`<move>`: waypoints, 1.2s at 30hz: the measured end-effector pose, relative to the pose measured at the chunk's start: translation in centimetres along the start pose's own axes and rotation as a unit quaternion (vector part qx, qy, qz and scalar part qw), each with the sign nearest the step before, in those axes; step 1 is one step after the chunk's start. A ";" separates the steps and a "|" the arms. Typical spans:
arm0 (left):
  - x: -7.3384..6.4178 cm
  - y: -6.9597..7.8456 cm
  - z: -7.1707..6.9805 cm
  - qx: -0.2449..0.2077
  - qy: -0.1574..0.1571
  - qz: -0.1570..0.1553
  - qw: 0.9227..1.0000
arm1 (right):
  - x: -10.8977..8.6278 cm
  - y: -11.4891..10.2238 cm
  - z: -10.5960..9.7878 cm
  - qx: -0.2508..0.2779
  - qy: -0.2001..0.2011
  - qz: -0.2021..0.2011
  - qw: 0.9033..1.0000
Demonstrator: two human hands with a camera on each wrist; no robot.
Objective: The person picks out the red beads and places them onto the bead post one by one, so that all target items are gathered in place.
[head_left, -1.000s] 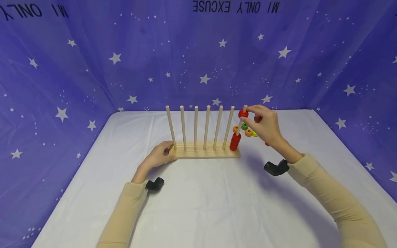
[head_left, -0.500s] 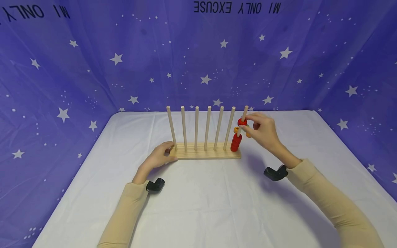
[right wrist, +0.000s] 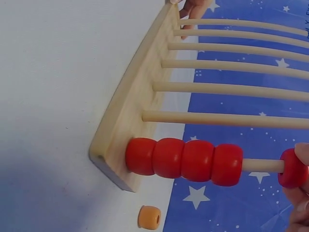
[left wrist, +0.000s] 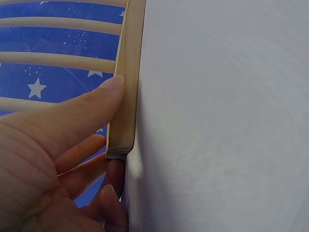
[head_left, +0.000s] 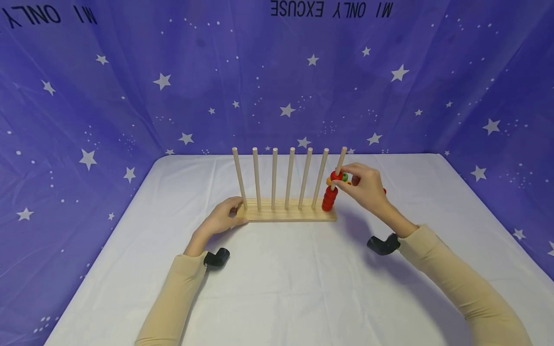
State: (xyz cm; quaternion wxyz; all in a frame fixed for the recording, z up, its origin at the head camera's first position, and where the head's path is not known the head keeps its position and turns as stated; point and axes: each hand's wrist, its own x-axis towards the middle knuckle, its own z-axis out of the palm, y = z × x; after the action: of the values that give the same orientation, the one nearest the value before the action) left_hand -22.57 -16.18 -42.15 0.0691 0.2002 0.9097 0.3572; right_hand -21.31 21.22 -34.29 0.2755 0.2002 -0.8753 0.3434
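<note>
A wooden peg stand (head_left: 285, 214) stands on the white table with several upright pegs in a row. My left hand (head_left: 218, 216) grips its left end; in the left wrist view the thumb (left wrist: 104, 96) lies on the base's front edge and the other fingers are around the end. My right hand (head_left: 367, 189) pinches a red bead (right wrist: 292, 169) threaded on the rightmost peg (head_left: 343, 154). Lower on that peg, a stack of several red beads (right wrist: 183, 159) sits against the base. A short bare stretch of peg separates the held bead from the stack.
Behind the stand's right end lie loose beads, among them a green bead (head_left: 345, 177) and an orange bead (right wrist: 149, 217), partly hidden by my right hand in the head view. A purple-blue star-patterned curtain (head_left: 242, 77) rises behind the white-covered table (head_left: 277, 278).
My right hand has moved down along the rightmost peg, bringing the pinched red bead from near the top to a little above the stack. My left hand has stayed on the stand.
</note>
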 end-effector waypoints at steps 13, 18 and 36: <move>-0.1 0.1 0.0 0.008 0.001 0.002 1.000 | -0.8 0.9 0.9 0.001 -0.024 0.013 1.000; -0.1 0.0 0.0 0.008 -0.001 0.000 1.000 | -1.0 1.1 1.2 0.000 -0.027 0.008 1.000; -0.1 -0.1 0.1 0.010 0.008 0.006 1.000 | -1.5 1.4 1.4 -0.013 -0.044 0.029 0.999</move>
State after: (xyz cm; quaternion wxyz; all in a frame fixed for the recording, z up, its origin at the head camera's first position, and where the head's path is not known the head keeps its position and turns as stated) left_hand -22.52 -16.23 -42.28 0.0574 0.2037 0.9124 0.3504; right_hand -21.40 21.42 -36.76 0.2295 0.1863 -0.8962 0.3308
